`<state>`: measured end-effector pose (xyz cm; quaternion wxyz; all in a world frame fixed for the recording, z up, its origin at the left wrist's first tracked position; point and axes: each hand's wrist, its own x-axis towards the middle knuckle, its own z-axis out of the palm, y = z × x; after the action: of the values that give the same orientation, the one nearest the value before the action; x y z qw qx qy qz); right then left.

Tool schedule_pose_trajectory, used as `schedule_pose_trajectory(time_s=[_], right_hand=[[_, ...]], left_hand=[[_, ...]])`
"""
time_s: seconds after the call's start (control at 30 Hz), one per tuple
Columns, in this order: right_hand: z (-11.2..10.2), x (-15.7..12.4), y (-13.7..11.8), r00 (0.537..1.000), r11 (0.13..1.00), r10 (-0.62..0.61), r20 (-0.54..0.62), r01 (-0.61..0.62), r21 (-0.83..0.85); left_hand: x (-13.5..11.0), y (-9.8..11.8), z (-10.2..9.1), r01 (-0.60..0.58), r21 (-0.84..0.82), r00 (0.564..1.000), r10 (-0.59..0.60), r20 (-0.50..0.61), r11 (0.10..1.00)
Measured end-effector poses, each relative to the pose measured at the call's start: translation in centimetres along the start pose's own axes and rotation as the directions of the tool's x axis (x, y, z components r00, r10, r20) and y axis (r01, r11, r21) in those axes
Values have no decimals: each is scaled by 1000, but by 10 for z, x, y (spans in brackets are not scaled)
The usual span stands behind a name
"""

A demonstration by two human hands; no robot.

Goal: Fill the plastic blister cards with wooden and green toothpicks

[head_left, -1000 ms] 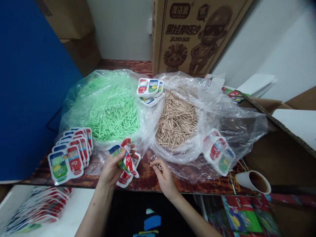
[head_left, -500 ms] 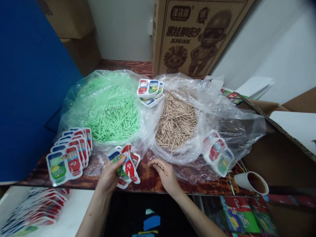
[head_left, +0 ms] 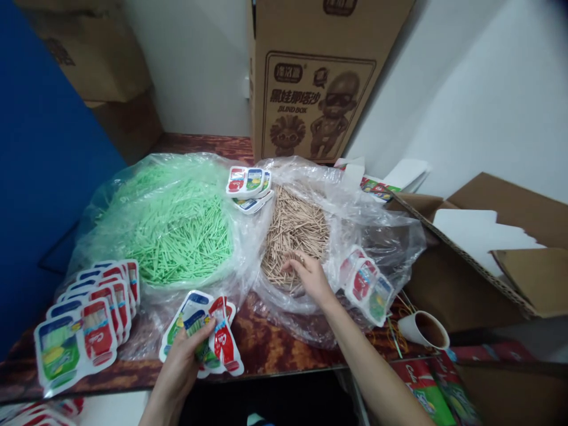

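Note:
My left hand (head_left: 181, 358) is closed on printed cola-and-lemon packs (head_left: 224, 343), its thumb across the front. The packs have clear windows, with green sticks showing in one. Another pack (head_left: 194, 303) fans out behind that hand above the table edge. My right hand (head_left: 309, 275) lies over the pile of thin brown sticks (head_left: 296, 222) in an open plastic bag. Its fingers are curled in at the near side of the pile, seemingly round some sticks, partly hidden. To the left, a second plastic bag holds light green sticks (head_left: 190, 236).
Overlapping packs (head_left: 98, 331) lie at the left, others (head_left: 251, 183) between the bags and more (head_left: 368, 287) at the right. A paper cup (head_left: 410, 331) with brown liquid stands tilted near rubber bands. Cardboard boxes (head_left: 310, 112) rise behind; an open carton (head_left: 465, 272) is at the right.
My right hand has moved from the table edge, where it held a small bundle of brown sticks, forward onto the brown pile. The left hand keeps its packs. The view has shifted.

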<state>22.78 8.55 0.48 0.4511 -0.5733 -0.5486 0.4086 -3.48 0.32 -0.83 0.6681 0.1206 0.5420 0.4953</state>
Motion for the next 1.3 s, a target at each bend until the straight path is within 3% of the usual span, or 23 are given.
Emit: schedule_pose_trajectory(time_s=[0.13,0.27,0.4,0.57,0.83,0.97,1.07,1.17,1.23,1.3], right_hand=[[-14,27,17,995,995,93,-38,-92,48],[-18,33,26,996,994,74,-45,-70,82],[-21,23,18,998,996,19,-57,-14,89],[-20,-1,1,979,978,-202,-20,200,-55],[-7,-30,-5,975,980,-200,98,200,8],[-3,-36,-10,974,981,-191,120,191,10],[2,-38,-11,973,983,-183,142,183,17],[10,-40,-10,971,983,-184,154,181,29],[14,-41,-9,969,982,-188,163,186,31],[17,-42,-9,965,981,-193,177,191,28]], left_hand=[[-4,-8,8,15,34,1000,-14,-25,999],[-10,-10,19,18,32,999,-17,-33,999],[-13,-6,23,18,55,1000,-16,-26,998],[-11,-6,21,-1,84,999,4,-33,996],[-12,-11,22,-28,96,999,29,-13,995],[-8,-13,20,-43,165,998,35,52,985],[-7,-15,25,-206,371,972,145,186,905],[-12,-17,39,-446,504,885,281,371,740],[-16,-17,48,-521,523,841,302,448,675],[-18,-18,53,-537,530,831,300,469,656]])
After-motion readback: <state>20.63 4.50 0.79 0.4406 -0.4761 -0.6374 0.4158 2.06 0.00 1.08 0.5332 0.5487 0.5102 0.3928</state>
